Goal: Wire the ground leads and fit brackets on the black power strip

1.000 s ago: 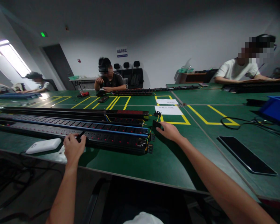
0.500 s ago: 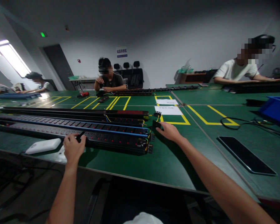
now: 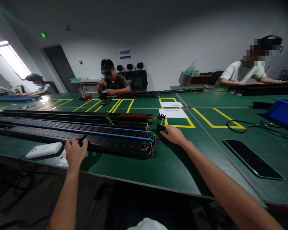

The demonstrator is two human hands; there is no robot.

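My left hand (image 3: 75, 150) is closed around a dark object (image 3: 82, 140) whose kind I cannot tell. It rests at the near side of a long black power strip (image 3: 124, 146) with red-marked sockets. My right hand (image 3: 175, 135) pinches a small black plate (image 3: 161, 128) just beyond the right ends of the strips. Behind the nearest strip lies another strip with a blue edge (image 3: 129, 136), and further black bars (image 3: 93, 115) lie parallel to it. Yellow wires and a small black end piece (image 3: 162, 117) stick out at their right ends.
A white handheld device (image 3: 43, 150) lies left of my left hand. At right are a dark-screened phone or tablet (image 3: 253, 159), black cables (image 3: 242, 126) and a blue bin (image 3: 283, 113). Paper sheets (image 3: 173, 113) lie on the green table (image 3: 139, 174). Several people sit around it.
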